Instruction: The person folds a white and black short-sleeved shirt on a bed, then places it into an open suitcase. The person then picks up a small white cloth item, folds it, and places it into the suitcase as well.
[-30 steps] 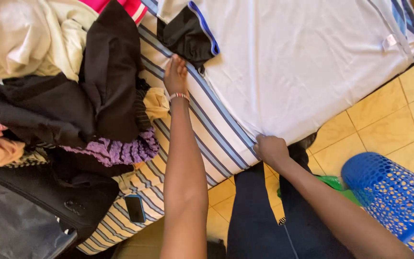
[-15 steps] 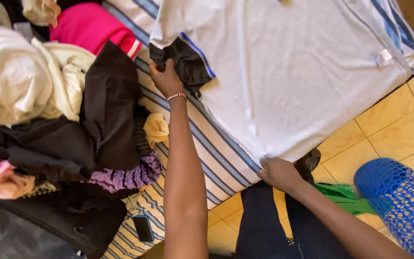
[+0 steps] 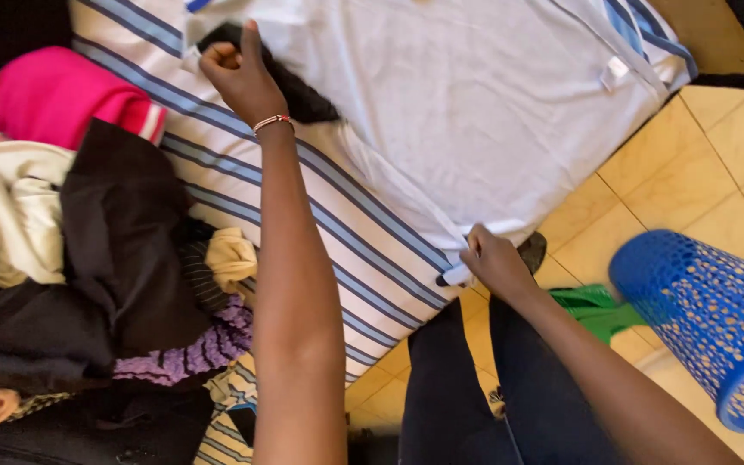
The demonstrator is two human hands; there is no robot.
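- Striped bedding [image 3: 372, 232] covers the bed, with yellow floor tiles [image 3: 716, 155] beyond its edge; a white shirt [image 3: 475, 95] lies spread flat across it, probably so it can be smoothed.
- My left hand [image 3: 238, 73] reaches far up the bed and is closed on the shirt's dark sleeve [image 3: 303, 99], thumb raised, pulling that side taut.
- My right hand [image 3: 494, 263] pinches the shirt's hem at the bed's near edge, its grip shut on the cloth, which anchors the lower corner.
- A heap of clothes [image 3: 105, 284] sits to the left, with a pink garment [image 3: 53, 95] above it, clear of the shirt.
- A blue basket [image 3: 716, 319] stands on the floor at right, something green [image 3: 596, 310] beside it.
- Compared with half a second ago, the left hand has gone further up and the sleeve looks tucked flatter; the right hand has kept the same hem.
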